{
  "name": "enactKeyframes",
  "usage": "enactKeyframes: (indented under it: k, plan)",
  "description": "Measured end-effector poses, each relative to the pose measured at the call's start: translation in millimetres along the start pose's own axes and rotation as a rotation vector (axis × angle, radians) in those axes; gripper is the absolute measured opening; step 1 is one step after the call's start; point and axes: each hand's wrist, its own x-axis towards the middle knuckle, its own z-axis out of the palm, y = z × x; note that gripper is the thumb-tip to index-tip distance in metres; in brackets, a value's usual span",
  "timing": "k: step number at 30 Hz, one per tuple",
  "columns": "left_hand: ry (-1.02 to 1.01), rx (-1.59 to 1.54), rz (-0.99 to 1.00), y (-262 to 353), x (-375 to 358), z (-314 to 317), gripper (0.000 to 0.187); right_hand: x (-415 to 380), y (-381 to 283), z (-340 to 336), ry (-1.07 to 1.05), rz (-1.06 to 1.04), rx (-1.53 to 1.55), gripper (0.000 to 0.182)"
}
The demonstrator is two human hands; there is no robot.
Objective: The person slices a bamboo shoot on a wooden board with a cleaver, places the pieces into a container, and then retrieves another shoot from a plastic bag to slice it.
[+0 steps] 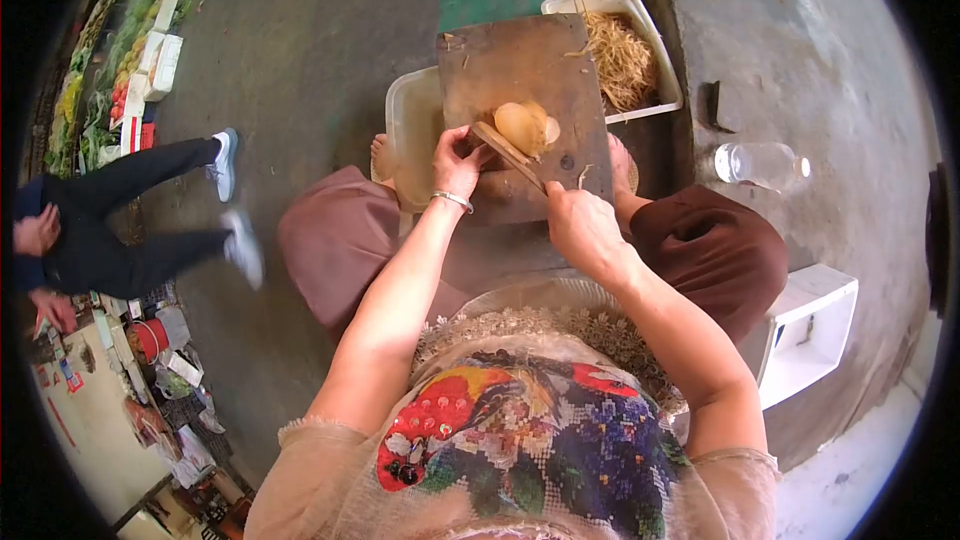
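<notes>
A wooden board [520, 65] lies across a pale tub [410, 105] between my legs. Round pale-yellow pieces [522, 127] rest on it, close beyond a long brown blade-like tool [510, 148]. My right hand [588, 227] is closed round the near end of this tool. At its far end, my left hand [458, 162], with a bracelet at the wrist, has its fingers bent at the tool and the board's left edge. What lies between the left fingers is partly hidden.
A white bin [668, 90] of shredded strands [620, 60] stands beyond the board at right. A clear bottle [760, 166] lies on the floor, with a white box [812, 330] nearer. At left, a person [130, 210] is beside produce crates [165, 65].
</notes>
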Motion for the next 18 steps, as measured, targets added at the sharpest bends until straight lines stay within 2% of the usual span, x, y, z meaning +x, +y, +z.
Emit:
enactKeyframes:
  k: [5,8,10,14,18]
  plan:
    - [0.02,0.051,0.019,1.6,-2.0,-0.1,0.044,1.0,-1.9,-2.0,-0.03,0.03,-0.001,0.015]
    - [0.013,0.06,-0.021,2.6,-0.7,-0.7,0.046,16.8,-0.2,6.1,-0.003,0.002,-0.001,0.015]
    - [0.002,0.113,0.038,10.6,-5.2,1.0,0.046,33.9,0.4,16.2,0.102,-0.079,0.008,0.013]
    - [0.077,0.191,0.078,25.5,-13.3,8.8,0.047,62.2,-1.0,23.5,0.124,-0.1,0.023,0.012]
    - [0.033,0.15,0.018,7.8,-5.6,3.5,0.049,86.0,-4.3,32.4,0.133,-0.063,0.016,0.011]
